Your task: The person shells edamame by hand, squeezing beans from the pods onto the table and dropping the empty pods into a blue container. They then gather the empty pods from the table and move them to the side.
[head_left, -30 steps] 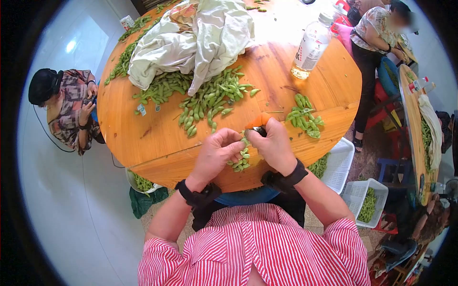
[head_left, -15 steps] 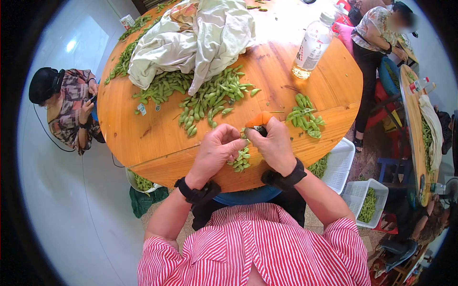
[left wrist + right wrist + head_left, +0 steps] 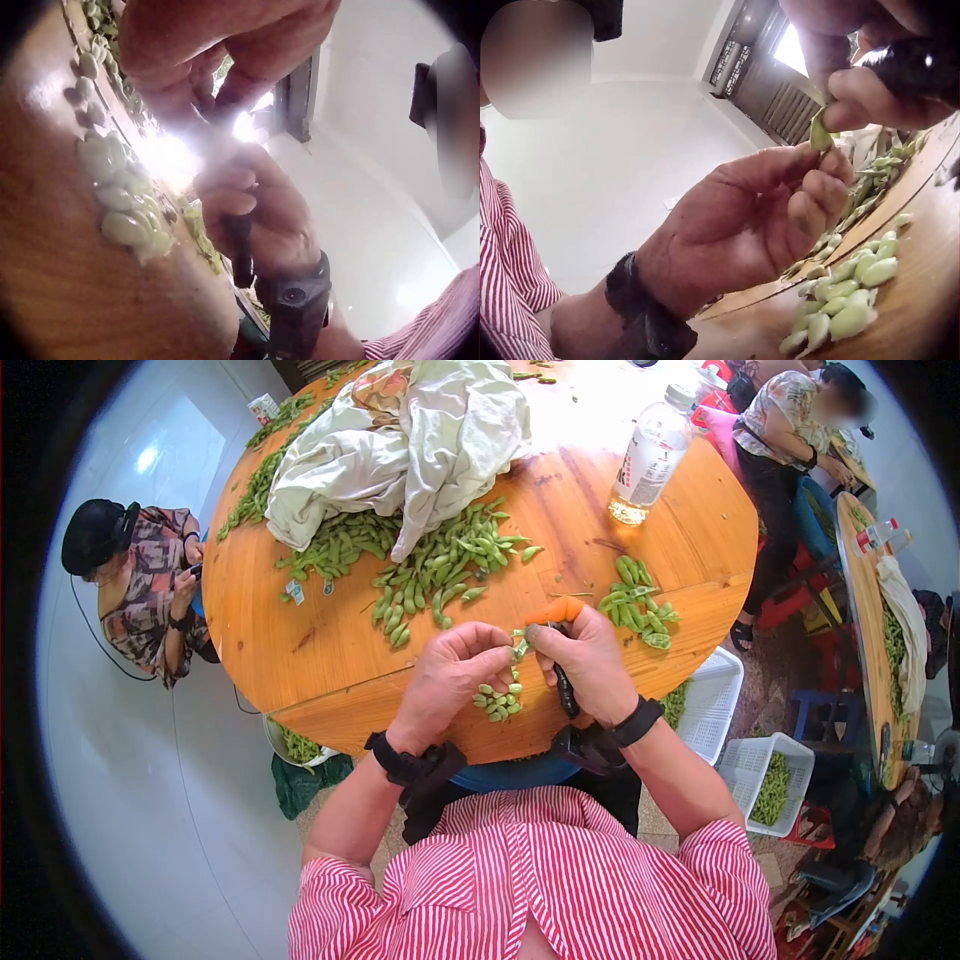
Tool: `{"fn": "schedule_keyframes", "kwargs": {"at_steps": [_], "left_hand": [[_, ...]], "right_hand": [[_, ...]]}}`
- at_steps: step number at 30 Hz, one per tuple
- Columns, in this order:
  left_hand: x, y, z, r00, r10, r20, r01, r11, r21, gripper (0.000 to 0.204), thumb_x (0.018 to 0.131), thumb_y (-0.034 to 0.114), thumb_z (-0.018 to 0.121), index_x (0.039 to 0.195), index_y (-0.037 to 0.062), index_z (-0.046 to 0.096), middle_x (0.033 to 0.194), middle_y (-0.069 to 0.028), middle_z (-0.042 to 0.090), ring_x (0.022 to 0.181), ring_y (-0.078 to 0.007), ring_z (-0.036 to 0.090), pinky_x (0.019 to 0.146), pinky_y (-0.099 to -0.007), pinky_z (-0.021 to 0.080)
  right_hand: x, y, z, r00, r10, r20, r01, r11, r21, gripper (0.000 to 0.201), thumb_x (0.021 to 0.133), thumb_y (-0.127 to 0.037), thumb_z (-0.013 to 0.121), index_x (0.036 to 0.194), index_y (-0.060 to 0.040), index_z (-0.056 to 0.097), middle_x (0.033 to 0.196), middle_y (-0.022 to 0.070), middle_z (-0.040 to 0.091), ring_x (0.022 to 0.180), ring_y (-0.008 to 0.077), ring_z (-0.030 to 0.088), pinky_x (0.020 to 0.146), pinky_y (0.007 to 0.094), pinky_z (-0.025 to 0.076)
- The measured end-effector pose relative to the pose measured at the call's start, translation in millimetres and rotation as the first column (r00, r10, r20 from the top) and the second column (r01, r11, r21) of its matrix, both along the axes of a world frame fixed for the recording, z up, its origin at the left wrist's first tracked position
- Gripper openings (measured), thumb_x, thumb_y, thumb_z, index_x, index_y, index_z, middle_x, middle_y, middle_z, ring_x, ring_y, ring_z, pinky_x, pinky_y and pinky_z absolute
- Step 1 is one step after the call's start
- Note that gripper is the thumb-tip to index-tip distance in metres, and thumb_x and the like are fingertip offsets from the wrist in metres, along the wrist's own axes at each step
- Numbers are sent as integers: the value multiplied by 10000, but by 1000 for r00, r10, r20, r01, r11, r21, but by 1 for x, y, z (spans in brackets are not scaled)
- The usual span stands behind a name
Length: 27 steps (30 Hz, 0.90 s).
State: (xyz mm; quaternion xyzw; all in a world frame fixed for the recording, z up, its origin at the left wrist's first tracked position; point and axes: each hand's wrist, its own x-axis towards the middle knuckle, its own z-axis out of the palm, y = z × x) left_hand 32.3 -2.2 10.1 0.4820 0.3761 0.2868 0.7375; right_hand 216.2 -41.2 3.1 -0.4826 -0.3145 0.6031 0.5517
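Note:
My left hand (image 3: 455,670) pinches a green soybean pod (image 3: 821,133) between thumb and forefinger over the near table edge. Close against it, my right hand (image 3: 590,660) touches the pod's upper end with its thumb tip. Its curled fingers also grip a black-handled tool (image 3: 566,692), whose working end is hidden; an orange cover (image 3: 560,610) wraps its forefinger. Below the hands lies a small pile of shelled green beans (image 3: 498,703). In the right wrist view those beans sit on the wood below the left hand.
A heap of whole pods (image 3: 440,565) lies ahead, partly under a pale cloth (image 3: 400,460). Some loose pods (image 3: 637,605) lie to the right, with a plastic bottle (image 3: 650,455) behind. White baskets (image 3: 712,705) stand beside the table. Other people sit left and far right.
The right hand has turned and shifted slightly right, so the tool's black handle now points down toward the wrist. More of the pod shows between the hands.

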Motion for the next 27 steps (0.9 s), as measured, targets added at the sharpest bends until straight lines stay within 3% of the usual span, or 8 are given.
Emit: {"fn": "schedule_keyframes", "kwargs": {"at_steps": [6, 7, 11, 13, 15, 18, 23, 27], "left_hand": [[5, 4, -5, 986, 157, -65, -149, 983, 110, 117, 945, 94, 623, 1029, 13, 621, 847, -19, 660, 715, -77, 628, 632, -216, 515], [3, 5, -8, 971, 215, -104, -198, 968, 151, 111, 945, 94, 622, 1029, 22, 627, 844, -15, 663, 703, -75, 627, 608, -220, 502], [-6, 2, -13, 923, 218, -316, -53, 888, 457, 100, 917, 80, 641, 980, 3, 653, 842, -36, 663, 711, -115, 624, 614, -255, 483], [-8, 2, -7, 874, 210, -438, 200, 666, 718, 99, 878, 65, 659, 929, -19, 665, 840, -79, 655, 737, -173, 625, 644, -293, 480], [-10, 2, -8, 868, 213, -449, 219, 647, 730, 100, 865, 64, 663, 911, -25, 664, 839, -96, 650, 752, -194, 624, 658, -300, 483], [-14, 10, -6, 859, 242, -451, 211, 635, 743, 102, 852, 66, 655, 903, -22, 667, 842, -136, 649, 768, -262, 632, 682, -338, 493], [-24, 40, -5, 818, 348, -458, 136, 656, 743, 131, 854, 90, 648, 923, -21, 663, 861, -168, 663, 765, -309, 649, 691, -367, 506], [-25, 52, 3, 790, 367, -492, 151, 661, 735, 150, 850, 101, 656, 927, -27, 661, 861, -175, 668, 760, -313, 652, 691, -367, 508]], "right_hand": [[17, -11, 10, 991, -58, 120, 52, 997, 52, 76, 885, -90, 665, 923, -42, 619, 675, -21, 563, 523, 51, 494, 459, 220, 401], [27, -12, 8, 933, -144, 331, 100, 984, 146, 68, 878, -88, 668, 913, -42, 633, 669, -20, 558, 520, 55, 480, 471, 231, 398], [75, -16, 5, 602, -341, 722, 155, 937, 313, 77, 868, -90, 659, 924, -39, 672, 685, 71, 585, 617, 134, 579, 560, 307, 451], [100, -19, 10, 502, -336, 797, 153, 941, 301, 91, 866, -91, 653, 937, -38, 674, 726, 105, 610, 655, 181, 629, 581, 338, 475], [115, -20, 15, -67, -352, 933, 14, 935, 354, 156, 843, -85, 641, 992, -54, 677, 840, 155, 633, 758, 294, 661, 636, 401, 511], [105, -21, 24, -173, -394, 903, 21, 915, 404, 196, 816, -76, 632, 1008, -67, 666, 903, 155, 634, 825, 336, 650, 684, 438, 522], [53, -21, 10, 117, -38, 992, -221, 973, 63, 117, 831, -153, 631, 897, -56, 632, 843, 169, 635, 822, 359, 654, 685, 464, 525], [23, -18, -5, 70, 2, 998, -343, 939, 22, 155, 831, -167, 664, 921, -42, 646, 834, 160, 642, 800, 368, 648, 688, 451, 519]]}}
